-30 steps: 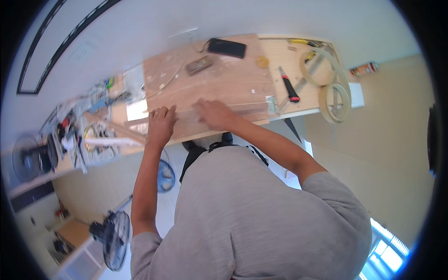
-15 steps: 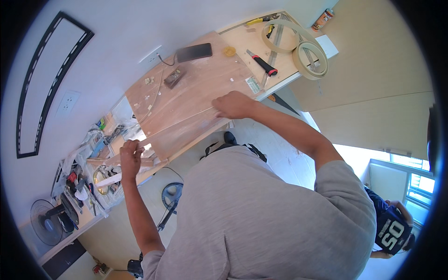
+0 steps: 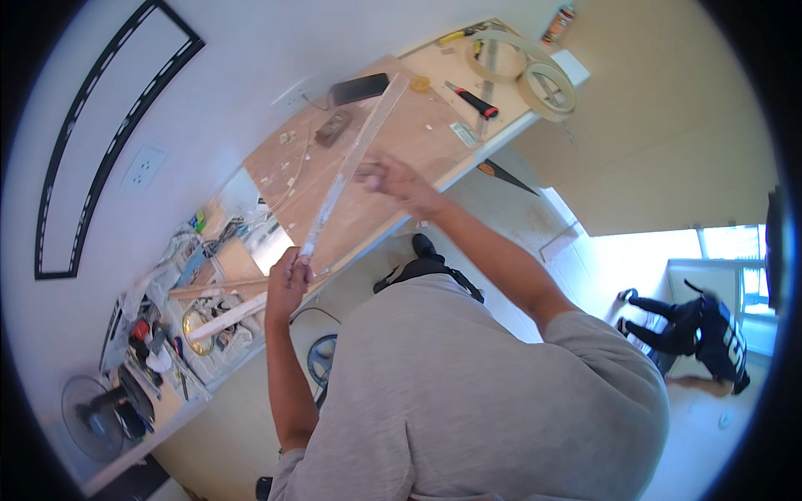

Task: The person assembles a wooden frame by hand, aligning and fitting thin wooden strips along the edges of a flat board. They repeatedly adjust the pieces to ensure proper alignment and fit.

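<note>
My left hand (image 3: 289, 275) is closed round the near end of a long, narrow, flat strip (image 3: 355, 154) with whitish smears along it. The strip slants up and away to the right, over a broad reddish-brown wood panel (image 3: 309, 196) lying on the workbench. Close to the strip's middle, on its right side, is my right hand (image 3: 397, 181); its fingers are smeared by motion, and whether they touch the strip I cannot tell. Beyond the panel's right part lies a red-and-black utility knife (image 3: 474, 102).
Rolls of pale edging band (image 3: 547, 90) and a sealant tube (image 3: 558, 25) are at the far right. A phone (image 3: 359, 88) and a small block (image 3: 334, 127) lie near the wall. Tools and a fan (image 3: 92, 417) crowd the left. Another person (image 3: 710, 334) bends at the right.
The strip has swung from lying between both hands to slanting up and away, its broad face showing. My left hand moved right. My right hand no longer holds the strip's far end.
</note>
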`<state>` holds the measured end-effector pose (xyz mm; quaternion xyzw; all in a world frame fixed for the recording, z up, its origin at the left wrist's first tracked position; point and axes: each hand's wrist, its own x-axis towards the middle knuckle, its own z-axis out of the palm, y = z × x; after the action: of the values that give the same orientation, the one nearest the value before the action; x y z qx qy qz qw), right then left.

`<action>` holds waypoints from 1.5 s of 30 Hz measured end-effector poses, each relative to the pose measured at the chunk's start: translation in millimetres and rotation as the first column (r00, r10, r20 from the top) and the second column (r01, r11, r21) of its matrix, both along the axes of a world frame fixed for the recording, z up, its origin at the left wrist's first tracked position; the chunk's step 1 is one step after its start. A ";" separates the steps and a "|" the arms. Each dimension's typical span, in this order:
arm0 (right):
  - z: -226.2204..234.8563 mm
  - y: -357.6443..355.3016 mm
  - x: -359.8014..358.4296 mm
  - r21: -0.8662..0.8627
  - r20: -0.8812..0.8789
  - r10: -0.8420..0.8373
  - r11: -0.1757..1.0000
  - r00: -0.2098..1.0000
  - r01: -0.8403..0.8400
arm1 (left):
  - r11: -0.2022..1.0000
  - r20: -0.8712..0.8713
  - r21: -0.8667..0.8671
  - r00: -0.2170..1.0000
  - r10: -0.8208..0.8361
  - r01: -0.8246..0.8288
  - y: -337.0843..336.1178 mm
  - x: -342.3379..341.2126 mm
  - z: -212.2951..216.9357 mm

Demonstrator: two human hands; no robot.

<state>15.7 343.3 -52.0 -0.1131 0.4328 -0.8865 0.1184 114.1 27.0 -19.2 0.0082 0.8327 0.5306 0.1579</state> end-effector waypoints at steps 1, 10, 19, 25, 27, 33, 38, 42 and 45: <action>7.1 -15.5 6.9 -0.009 0.134 -0.023 1.000 0.991 0.025 | 0.998 0.041 0.057 0.999 -0.018 0.016 12.9 -0.1 -3.1; -3.1 75.4 6.3 0.091 0.392 -0.310 0.950 0.866 0.298 | 0.969 0.231 0.145 0.946 -0.228 0.198 17.4 17.9 -19.6; -12.4 221.8 32.2 0.281 0.317 -0.758 0.649 0.570 0.707 | 0.994 -0.016 -0.099 0.999 -0.041 0.039 -15.9 17.0 -51.6; -43.6 179.6 -12.5 0.519 -0.062 -0.695 0.591 0.717 0.617 | 0.880 -0.449 -0.475 0.860 -0.241 -0.002 40.6 -19.8 -76.9; -53.6 172.8 -55.0 0.641 -0.186 -0.664 0.477 0.724 0.601 | 0.854 -0.420 -0.521 0.870 -0.257 0.001 62.0 -32.8 -84.3; -72.9 179.9 -170.3 0.786 -0.556 -0.330 0.091 0.763 0.612 | 0.795 -0.411 -0.602 0.884 -0.221 -0.082 117.6 -67.0 -107.7; -77.8 172.1 -235.6 0.895 -0.424 -0.148 0.080 0.894 0.438 | 0.736 -0.393 -0.648 0.914 -0.104 -0.194 141.0 -79.4 -111.9; -86.9 188.9 -267.6 0.940 -0.330 -0.034 0.081 0.943 0.332 | 0.782 -0.411 -0.536 0.908 0.088 -0.318 146.5 -77.6 -98.5; -104.8 218.8 -295.1 0.900 -0.409 -0.124 0.105 0.904 0.422 | 0.793 -0.371 -0.448 0.892 0.256 -0.414 153.7 -74.4 -87.6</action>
<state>-279.5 562.1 -156.7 -0.0293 0.9222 -0.3816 -0.0555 39.7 180.7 -106.8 -0.1055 0.9455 0.3004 -0.0678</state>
